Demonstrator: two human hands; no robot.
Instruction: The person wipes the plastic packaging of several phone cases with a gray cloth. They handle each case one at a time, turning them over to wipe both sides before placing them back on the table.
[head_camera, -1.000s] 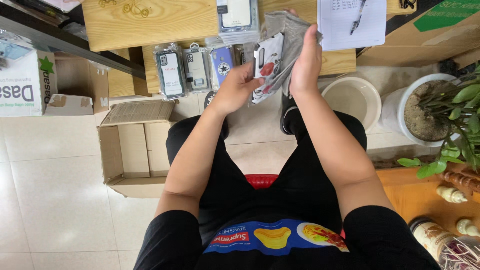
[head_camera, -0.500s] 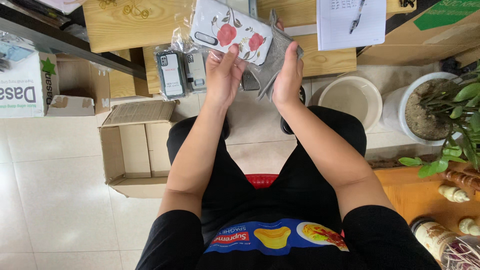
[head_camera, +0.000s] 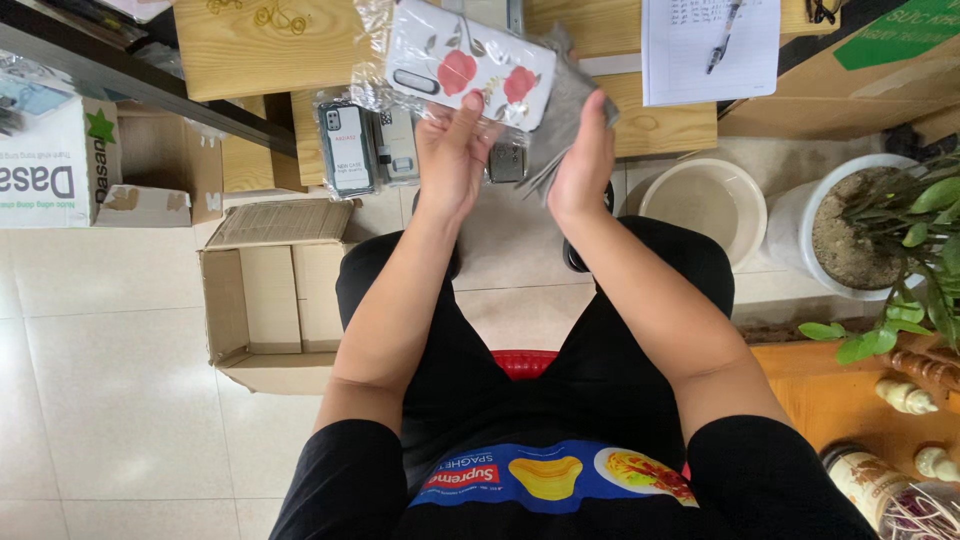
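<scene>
Holding a white phone case with red flowers in clear wrap (head_camera: 470, 68), our left hand (head_camera: 452, 150) grips its lower edge above the wooden counter (head_camera: 660, 128). Our right hand (head_camera: 585, 155) clasps a grey plastic bag (head_camera: 562, 100) just beside it; an open cardboard box (head_camera: 268, 290) sits left.

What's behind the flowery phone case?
Behind the flowery phone case, a grey bag sticks out, pressed by the right hand. The left hand holds the case. More packaged cases lie beyond on the wooden bench. Whatever's directly behind is covered.
</scene>
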